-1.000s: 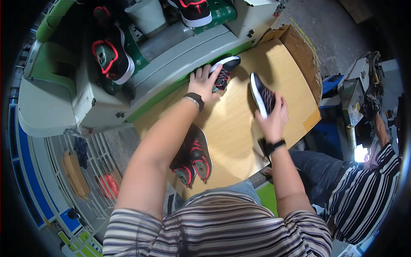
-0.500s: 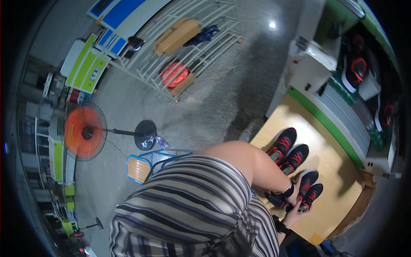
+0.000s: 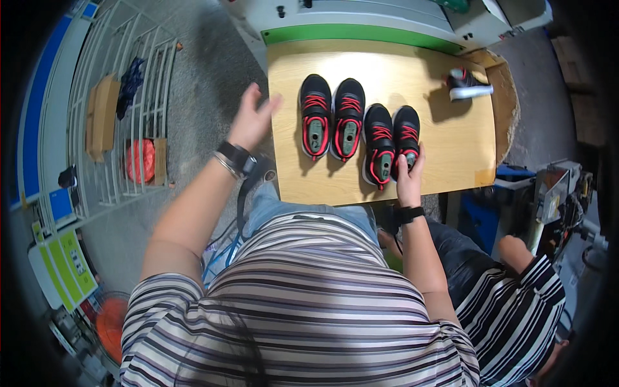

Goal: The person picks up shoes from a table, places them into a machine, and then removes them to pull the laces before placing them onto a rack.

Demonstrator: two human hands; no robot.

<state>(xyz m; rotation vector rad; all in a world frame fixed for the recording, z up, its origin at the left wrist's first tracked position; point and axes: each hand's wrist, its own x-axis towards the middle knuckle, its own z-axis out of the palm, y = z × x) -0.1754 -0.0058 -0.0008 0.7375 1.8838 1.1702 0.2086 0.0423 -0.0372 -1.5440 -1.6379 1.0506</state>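
Two pairs of black sneakers with red laces stand side by side on a light wooden table, toes away from me. At the heel of the rightmost sneaker [image 3: 406, 122] is my right hand [image 3: 411, 180], gripping its collar with the thumb at the opening. Its mate, another sneaker [image 3: 379, 126], stands just left of it. Further left are the other pair's two shoes, a left sneaker [image 3: 315, 116] and a right sneaker [image 3: 349, 116]. My left hand [image 3: 253, 119] is off the table's left edge, fingers apart, holding nothing.
A single black shoe [image 3: 465, 85] with a white sole is at the table's far right, by a cardboard edge [image 3: 506, 103]. Behind the wooden table [image 3: 290, 174] stands a green-edged machine [image 3: 361, 32]. A person [image 3: 509, 316] in stripes sits at my right. A white rack [image 3: 129, 97] stands left.
My view has swung round to face the table squarely. My left hand has left the shoes and moved out to the left. The right hand remains at a sneaker's heel.
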